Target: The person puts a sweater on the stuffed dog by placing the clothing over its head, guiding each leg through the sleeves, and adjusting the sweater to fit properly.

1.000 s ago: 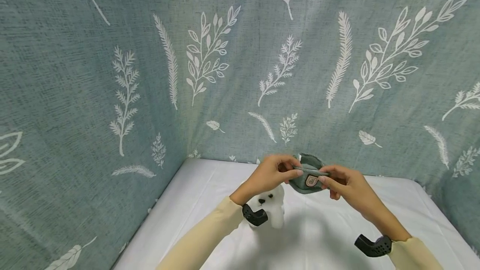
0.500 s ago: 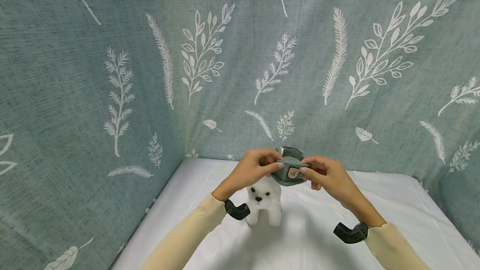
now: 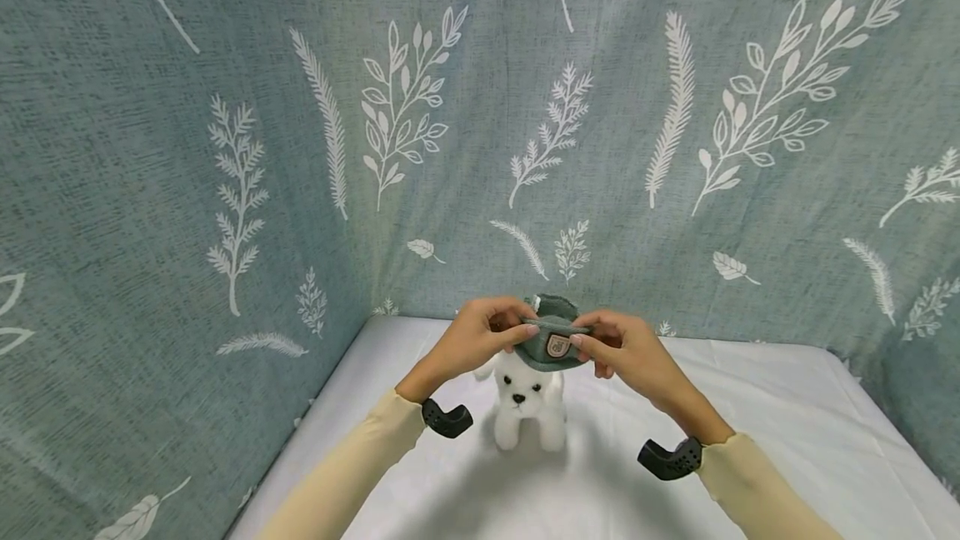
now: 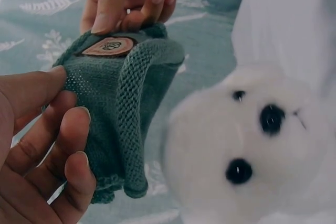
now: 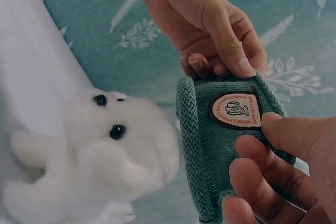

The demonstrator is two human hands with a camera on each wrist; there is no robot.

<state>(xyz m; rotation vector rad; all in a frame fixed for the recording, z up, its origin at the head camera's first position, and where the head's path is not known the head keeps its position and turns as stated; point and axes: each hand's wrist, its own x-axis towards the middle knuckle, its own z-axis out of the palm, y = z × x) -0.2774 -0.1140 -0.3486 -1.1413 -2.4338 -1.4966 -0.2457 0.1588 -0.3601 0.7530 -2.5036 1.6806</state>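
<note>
Fingers of left hand [image 3: 474, 340] and right hand [image 3: 628, 350] pinch a green knit hat [image 3: 538, 348] above a plush dog [image 3: 521, 405] toward the surface's [image 3: 757, 415] far edge

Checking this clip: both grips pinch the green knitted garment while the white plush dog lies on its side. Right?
No: the white plush dog is upright on its legs, as the head view shows. The left grip and right grip do pinch the green knitted garment.

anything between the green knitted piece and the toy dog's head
Nothing visible: the left wrist view shows only backdrop cloth between the knitted piece and the toy dog's head. In the head view, the left hand and right hand pinch the piece's upper edge.
</note>
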